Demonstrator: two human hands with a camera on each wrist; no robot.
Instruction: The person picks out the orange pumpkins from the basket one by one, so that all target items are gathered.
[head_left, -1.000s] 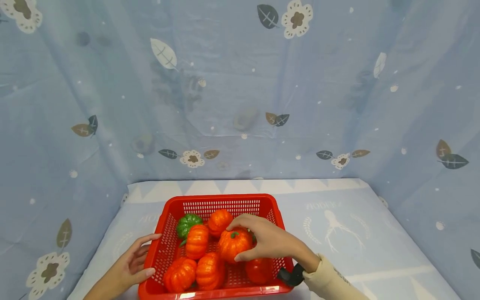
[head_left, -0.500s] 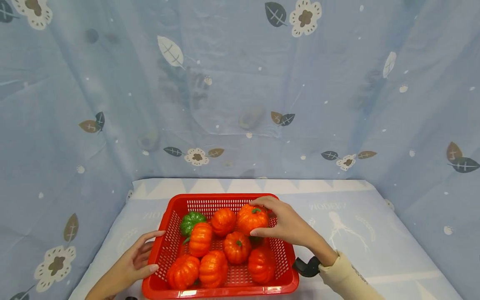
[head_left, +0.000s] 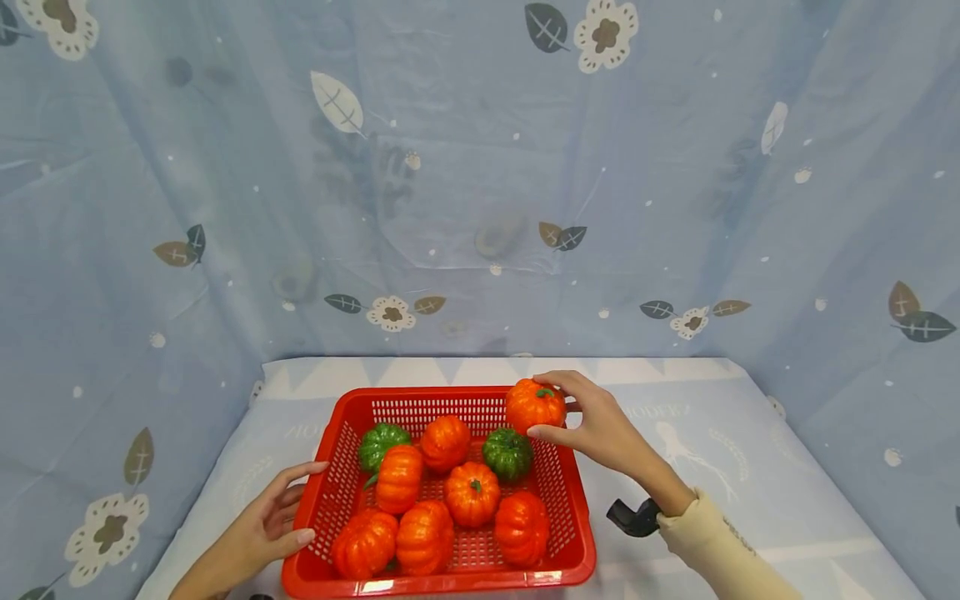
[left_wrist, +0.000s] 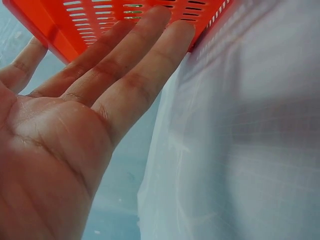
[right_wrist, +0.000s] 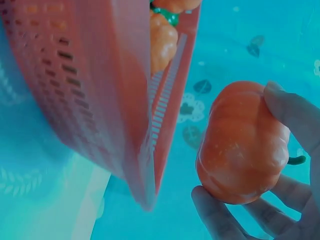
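My right hand (head_left: 596, 421) holds an orange pumpkin (head_left: 534, 407) with a green stem above the far right corner of the red basket (head_left: 438, 587). In the right wrist view, thumb and fingers grip this pumpkin (right_wrist: 242, 145) from the stem side, apart from the basket wall (right_wrist: 95, 85). My left hand (head_left: 262, 521) lies against the basket's left side, thumb and a fingertip at the rim. Seen from the left wrist, its fingers are nearly straight along the slotted wall (left_wrist: 90, 17). Inside the basket sit several orange pumpkins (head_left: 472, 495) and two green ones, one (head_left: 507, 454) beneath the held pumpkin.
The basket stands on a table with a pale blue patterned cloth (head_left: 690, 517), which extends to its right. Blue printed fabric (head_left: 465, 183) hangs behind and at both sides. A black strap piece (head_left: 633, 518) sits by the right wrist.
My right hand has lifted the orange pumpkin from the basket's middle up and to the far right corner, uncovering a green pumpkin and an orange one. The left hand stays at the rim.
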